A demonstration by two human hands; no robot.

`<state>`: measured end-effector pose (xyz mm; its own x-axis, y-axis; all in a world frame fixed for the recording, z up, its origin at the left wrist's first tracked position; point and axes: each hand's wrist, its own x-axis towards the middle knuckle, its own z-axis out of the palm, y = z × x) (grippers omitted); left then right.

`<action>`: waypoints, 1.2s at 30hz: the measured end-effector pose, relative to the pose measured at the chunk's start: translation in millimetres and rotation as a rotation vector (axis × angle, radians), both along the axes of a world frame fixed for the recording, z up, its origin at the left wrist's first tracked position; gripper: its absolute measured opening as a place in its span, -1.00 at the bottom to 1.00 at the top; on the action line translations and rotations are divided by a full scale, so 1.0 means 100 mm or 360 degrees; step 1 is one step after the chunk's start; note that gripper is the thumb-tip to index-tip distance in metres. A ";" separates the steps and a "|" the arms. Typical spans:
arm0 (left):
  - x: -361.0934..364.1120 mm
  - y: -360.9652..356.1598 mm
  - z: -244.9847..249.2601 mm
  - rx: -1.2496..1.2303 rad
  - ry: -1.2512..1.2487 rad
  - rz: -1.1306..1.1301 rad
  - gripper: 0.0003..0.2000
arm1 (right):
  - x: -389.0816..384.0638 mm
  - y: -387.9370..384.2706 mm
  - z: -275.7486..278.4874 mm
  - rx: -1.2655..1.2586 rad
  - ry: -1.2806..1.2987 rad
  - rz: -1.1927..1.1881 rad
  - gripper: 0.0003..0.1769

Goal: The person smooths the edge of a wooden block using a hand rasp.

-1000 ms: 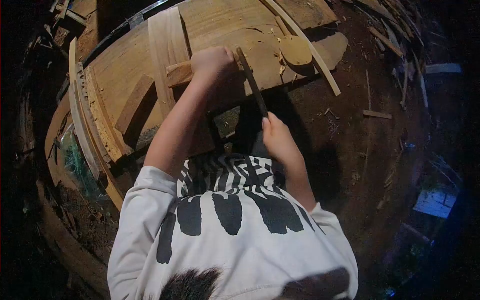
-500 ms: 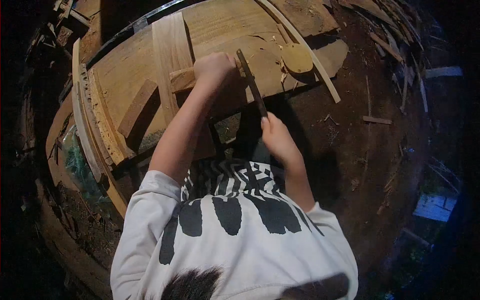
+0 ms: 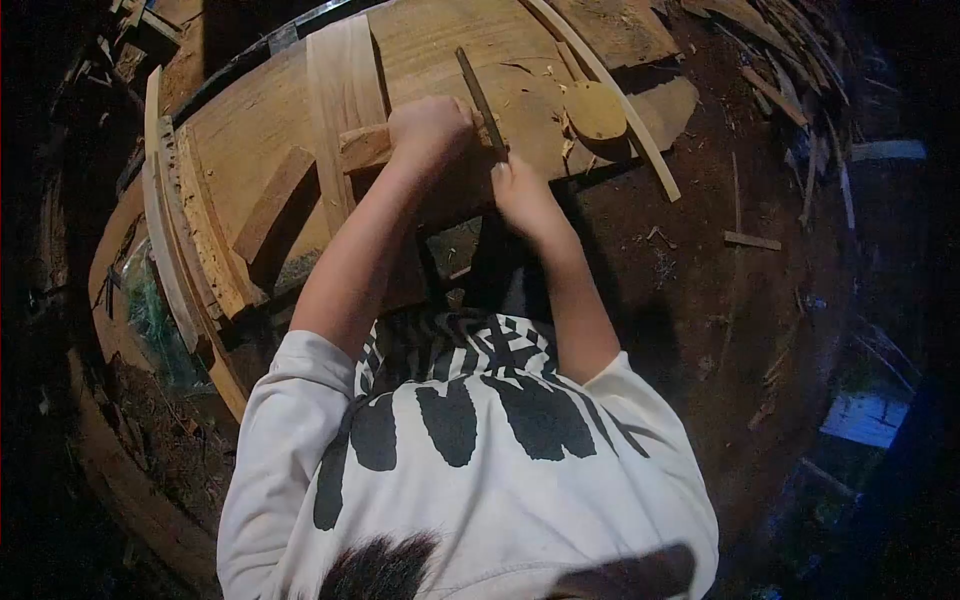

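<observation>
My left hand is closed over a short wooden block on the workbench and presses it down. The block shows on both sides of the fist. A long, narrow dark file is in my right hand, which grips its near end. The file slants up and away, lying against or close beside the block's right end; exact contact cannot be made out. Under the block runs a pale plank. Left of my left hand lies another brown wood block, tilted on the bench.
The wooden workbench has a ragged front edge. At its right lie a rounded wooden piece and a long curved strip. Curved boards lean at the left. Wood scraps litter the ground, and green plastic lies at the left.
My right hand has pushed the file forward and slightly left, so its tip reaches farther over the bench. My left hand stays in place on the wooden block.
</observation>
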<state>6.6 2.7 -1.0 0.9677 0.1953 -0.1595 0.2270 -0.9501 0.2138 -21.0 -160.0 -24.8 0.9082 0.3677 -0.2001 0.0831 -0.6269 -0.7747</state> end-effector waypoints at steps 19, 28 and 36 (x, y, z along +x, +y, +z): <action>0.05 0.04 -0.11 0.0052 -0.0129 -0.0052 -0.67 | 0.06 -0.03 0.10 0.0237 0.0523 -0.0024 -0.72; 0.10 0.06 -0.11 -0.0059 -0.0169 0.0122 -0.60 | -0.74 -0.41 0.19 -0.0117 0.0280 -0.0060 -0.70; 0.04 0.04 -0.04 -0.0008 -0.0109 0.0017 -0.59 | 0.00 -0.01 -0.12 -0.0167 -0.0060 -0.0029 -0.71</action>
<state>10.2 6.8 -5.5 0.9742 0.2053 -0.0939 0.2220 -0.9465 0.2342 -20.9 -161.3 -36.6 0.9222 0.3298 -0.2021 0.0988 -0.7060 -0.7013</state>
